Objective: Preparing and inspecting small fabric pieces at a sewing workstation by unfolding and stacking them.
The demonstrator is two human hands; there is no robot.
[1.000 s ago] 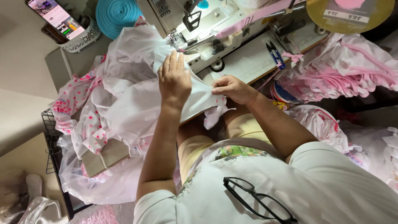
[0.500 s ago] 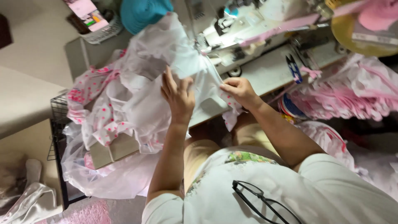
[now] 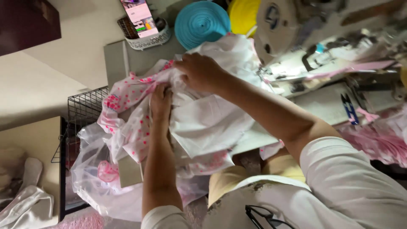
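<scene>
Fingers of the left hand [image 3: 161, 103] are tucked into the heap of white fabric [image 3: 207, 123], gripping a fold, while the right hand [image 3: 201, 72] presses down from the far side, fingers curled and clutching the same cloth. That fabric lies on the counter [image 3: 322, 106] just left of the sewing machine [image 3: 292, 29], draped over a pink-spotted piece [image 3: 127, 101] that spills left toward a wire basket [image 3: 82, 112]. The heap looks loosely stacked, so a pull might drag the spotted layer off the edge. Sleeves sweeping far could knock the teal tape roll [image 3: 201, 21]. Blue snips [image 3: 349, 108] lie well to the right.
</scene>
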